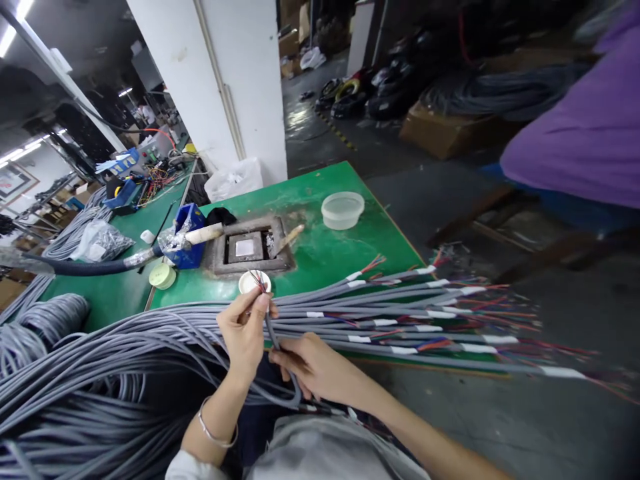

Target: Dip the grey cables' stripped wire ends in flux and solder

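Note:
My left hand (246, 323) pinches a grey cable (271, 330) near its end, and thin coloured wires (257, 279) fan out above the fingertips. Lower on the same cable, my right hand (306, 363) closes its fingers round it. Just behind the wires sits a small round white dish (245, 284). Beyond the dish, a square soot-stained frame holds a small pot with a shiny silvery surface (245, 248). A bundle of grey cables (330, 300) lies across the bench behind my hands, with white labels and stripped wire ends at the right.
On the green bench (310, 260) are a clear plastic tub (343, 211), a wooden stick (290, 237), a blue bin (190, 230) and a pale green round container (163, 275). A hose (95, 267) reaches in from the left. Cable coils (45, 320) lie left. A person in a purple top (580, 127) is at right.

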Demonstrator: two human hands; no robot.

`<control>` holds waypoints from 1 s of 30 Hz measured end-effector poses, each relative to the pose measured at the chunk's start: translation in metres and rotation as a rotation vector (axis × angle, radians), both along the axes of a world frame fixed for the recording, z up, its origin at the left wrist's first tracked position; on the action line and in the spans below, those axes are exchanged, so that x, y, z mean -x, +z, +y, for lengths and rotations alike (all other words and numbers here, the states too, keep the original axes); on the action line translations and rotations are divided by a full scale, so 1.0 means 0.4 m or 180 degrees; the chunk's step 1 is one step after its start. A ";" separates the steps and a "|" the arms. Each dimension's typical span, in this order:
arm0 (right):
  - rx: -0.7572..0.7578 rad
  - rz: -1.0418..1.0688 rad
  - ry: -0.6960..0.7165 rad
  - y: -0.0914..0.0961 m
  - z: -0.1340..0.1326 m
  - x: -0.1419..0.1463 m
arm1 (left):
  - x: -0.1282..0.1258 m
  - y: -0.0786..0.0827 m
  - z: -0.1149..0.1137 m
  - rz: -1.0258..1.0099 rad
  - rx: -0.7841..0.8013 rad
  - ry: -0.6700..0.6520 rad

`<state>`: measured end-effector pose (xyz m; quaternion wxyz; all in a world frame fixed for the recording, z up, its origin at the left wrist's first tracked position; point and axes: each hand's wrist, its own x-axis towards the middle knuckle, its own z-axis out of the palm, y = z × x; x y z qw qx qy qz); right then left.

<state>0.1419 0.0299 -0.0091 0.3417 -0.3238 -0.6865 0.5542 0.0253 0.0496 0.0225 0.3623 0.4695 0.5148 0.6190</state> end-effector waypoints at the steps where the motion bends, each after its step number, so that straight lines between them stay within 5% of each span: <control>1: -0.0073 -0.0050 0.0067 0.014 0.014 -0.009 | 0.003 -0.001 0.002 -0.0129 0.0000 -0.0023; 3: -0.0480 -0.0463 0.0426 0.055 0.056 -0.035 | 0.015 -0.002 0.004 -0.0351 0.0057 -0.0090; 7: -0.1162 -0.0421 -0.0570 0.141 0.161 -0.064 | 0.042 -0.001 0.007 -0.0517 0.0272 -0.0262; 10: -0.1403 -0.0237 -0.0847 0.166 0.219 -0.051 | 0.052 -0.003 0.013 -0.0697 0.0403 -0.0375; 15: -0.1058 0.0024 -0.0424 0.137 0.251 -0.031 | 0.050 -0.009 0.030 -0.1060 0.0533 -0.0642; 25: -0.0240 0.0474 -0.0203 0.103 0.260 -0.030 | 0.045 0.001 0.049 -0.1381 0.0867 -0.0995; 30: -0.0244 0.0572 -0.0302 0.100 0.257 -0.027 | 0.050 -0.008 0.054 -0.1305 0.0916 -0.1098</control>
